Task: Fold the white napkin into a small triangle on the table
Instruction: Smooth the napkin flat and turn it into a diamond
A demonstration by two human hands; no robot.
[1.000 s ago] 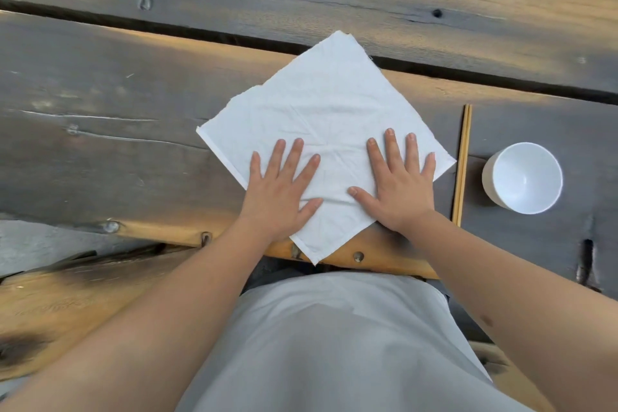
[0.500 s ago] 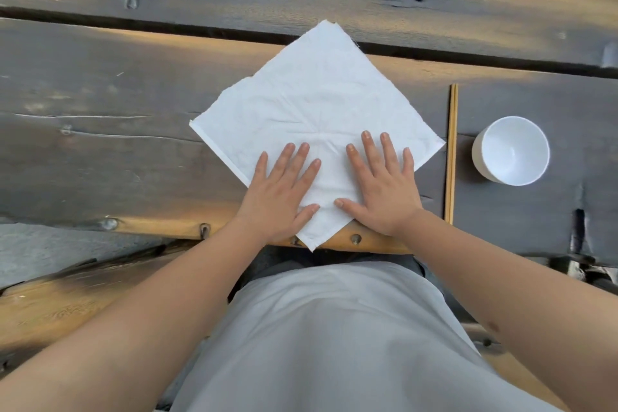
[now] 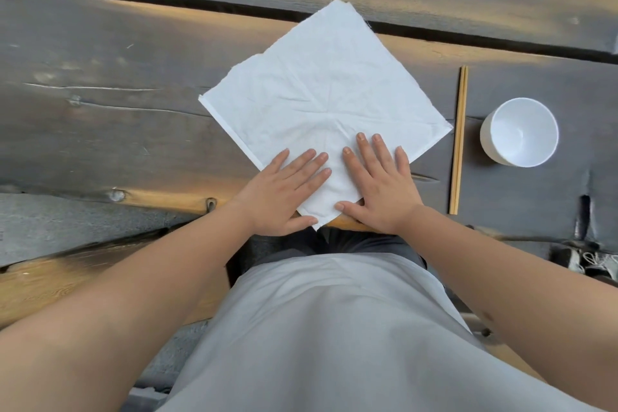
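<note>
Both grips spread flat: left hand point(image 3: 281, 191) and right hand point(image 3: 379, 187) press the napkin's point(image 3: 321, 90) near corner at the desk point(image 3: 100, 130) edge. Napkin lies unfolded, diamond-wise. Smoothing step; no fold made. Next: pinch near corner, carry to far corner.

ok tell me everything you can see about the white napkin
The white napkin is a thin, creased square, cloth or paper I cannot tell, lying open and unfolded like a diamond on the weathered wooden table. Its far corner crosses the gap between planks; its near corner overhangs the table edge. The left hand and right hand press flat on its near part. Its right corner nearly reaches the wooden chopsticks.
</note>
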